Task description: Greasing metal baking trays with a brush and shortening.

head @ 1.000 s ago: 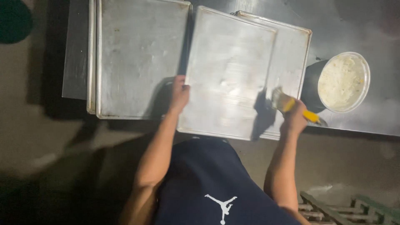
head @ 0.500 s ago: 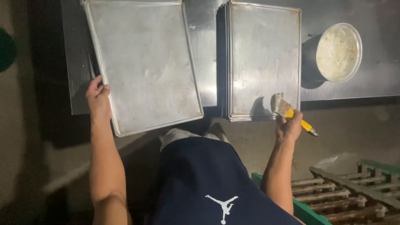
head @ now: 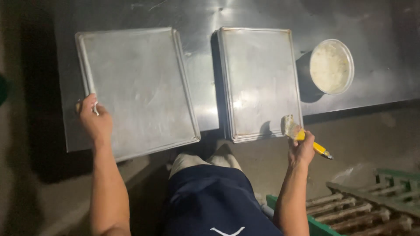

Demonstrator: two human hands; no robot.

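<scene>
My left hand grips the left rim of a large metal baking tray that lies on the steel table, its near corner hanging over the table's edge. My right hand holds a yellow-handled pastry brush with pale bristles, just past the near right corner of a second metal tray. That tray seems to top a small stack. A round white tub of pale, creamy stuff stands to the right of it.
The steel table's front edge runs just ahead of my legs. A green crate with metal racks sits on the floor at lower right. Dark floor lies to the left of the table.
The left tray has been slid left and set down flat on the table, away from the stack. My right hand with the brush stays near the stack's near right corner.
</scene>
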